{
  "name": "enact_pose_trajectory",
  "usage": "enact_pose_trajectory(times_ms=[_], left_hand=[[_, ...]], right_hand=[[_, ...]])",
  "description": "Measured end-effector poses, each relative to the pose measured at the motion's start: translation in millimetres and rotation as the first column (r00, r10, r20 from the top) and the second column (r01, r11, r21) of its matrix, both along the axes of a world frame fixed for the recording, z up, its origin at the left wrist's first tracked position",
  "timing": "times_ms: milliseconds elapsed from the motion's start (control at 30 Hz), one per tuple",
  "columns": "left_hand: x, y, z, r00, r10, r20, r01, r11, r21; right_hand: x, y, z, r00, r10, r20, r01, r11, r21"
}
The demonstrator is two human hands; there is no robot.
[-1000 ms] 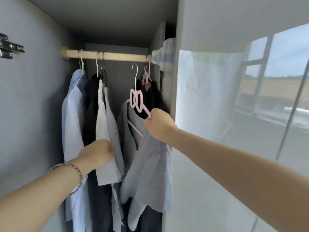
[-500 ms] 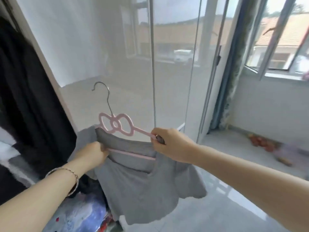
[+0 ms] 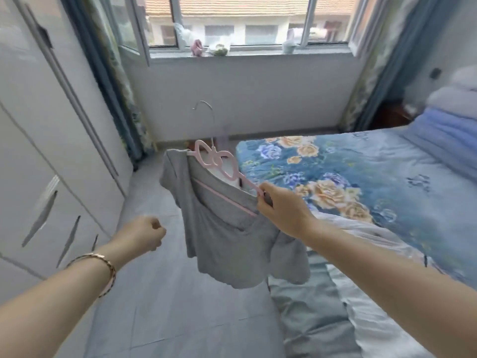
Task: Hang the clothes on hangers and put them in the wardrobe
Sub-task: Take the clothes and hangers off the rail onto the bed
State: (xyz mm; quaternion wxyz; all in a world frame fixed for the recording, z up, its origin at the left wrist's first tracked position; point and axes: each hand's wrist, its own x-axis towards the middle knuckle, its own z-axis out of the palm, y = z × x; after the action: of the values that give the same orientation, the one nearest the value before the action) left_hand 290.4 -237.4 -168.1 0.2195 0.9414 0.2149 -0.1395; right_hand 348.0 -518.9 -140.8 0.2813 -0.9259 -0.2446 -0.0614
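Observation:
A grey short-sleeved top [image 3: 232, 239] hangs from a pink hanger [image 3: 219, 164] with a bow-shaped neck and a metal hook. My right hand [image 3: 281, 210] grips the hanger's right shoulder end together with the fabric and holds it tilted in mid-air, above the floor beside the bed. To the left of the top, my left hand [image 3: 142, 235] is curled into a loose fist, holds nothing and does not touch the garment; a thin bracelet circles that wrist. The white wardrobe [image 3: 38, 151] stands along the left edge, its doors here closed.
A bed [image 3: 361, 177] with a blue floral sheet fills the right side, with pale clothes [image 3: 335, 319] lying on its near end and folded quilts at the far right. A window with curtains is straight ahead. Grey floor tiles run between wardrobe and bed.
The view swung from the open wardrobe's rail to the window and bed. The grey top on its hanger came away with my right hand. My left hand let go of the garment.

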Motion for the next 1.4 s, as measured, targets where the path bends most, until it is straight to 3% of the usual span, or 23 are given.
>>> enact_pose_trajectory(times_ms=[167,333,467,667,833,933,1000,1100,1233,1300,1400], left_hand=[[73,-125,-20,0.975,-0.223,0.010,0.223,0.974,-0.048],[111,-228,-46,0.932,-0.364,0.003,0.362,0.926,-0.111],[123,-289,-76,0.879,-0.471,-0.072,0.460,0.878,-0.137],[150,-377,-125,0.702,-0.684,-0.200,0.653,0.729,-0.204],[160,-451,-184,0.657,-0.680,-0.326,0.570,0.731,-0.377],[151,-491,-233,0.618,-0.671,-0.409,0.539,0.741,-0.401],[143,-512,-272,0.516,-0.749,-0.415,0.690,0.651,-0.317],[133,-534,-324,0.291,-0.859,-0.421,0.916,0.377,-0.136],[124,-550,-384,-0.014,-0.826,-0.563,0.995,0.046,-0.093],[119,-555,-406,-0.108,-0.795,-0.597,0.992,-0.050,-0.113],[112,-555,-426,-0.137,-0.786,-0.603,0.990,-0.082,-0.117]], right_hand=[[2,-136,-17,0.969,-0.245,-0.007,0.245,0.969,0.008],[-1,-234,-29,0.873,-0.488,0.004,0.487,0.870,-0.070],[-1,-291,-42,0.720,-0.694,0.020,0.693,0.717,-0.080],[-6,-373,-59,0.441,-0.896,0.048,0.891,0.432,-0.138],[-10,-431,-90,0.269,-0.961,0.056,0.957,0.260,-0.131],[-9,-465,-123,0.193,-0.980,0.057,0.977,0.187,-0.103],[-6,-489,-150,0.163,-0.986,0.047,0.986,0.160,-0.055],[-2,-521,-190,0.140,-0.990,0.029,0.990,0.139,-0.018],[1,-551,-235,0.115,-0.993,-0.008,0.993,0.115,-0.013],[-2,-561,-252,0.116,-0.993,-0.032,0.993,0.116,0.001],[-6,-571,-265,0.130,-0.990,-0.057,0.991,0.129,0.029]])
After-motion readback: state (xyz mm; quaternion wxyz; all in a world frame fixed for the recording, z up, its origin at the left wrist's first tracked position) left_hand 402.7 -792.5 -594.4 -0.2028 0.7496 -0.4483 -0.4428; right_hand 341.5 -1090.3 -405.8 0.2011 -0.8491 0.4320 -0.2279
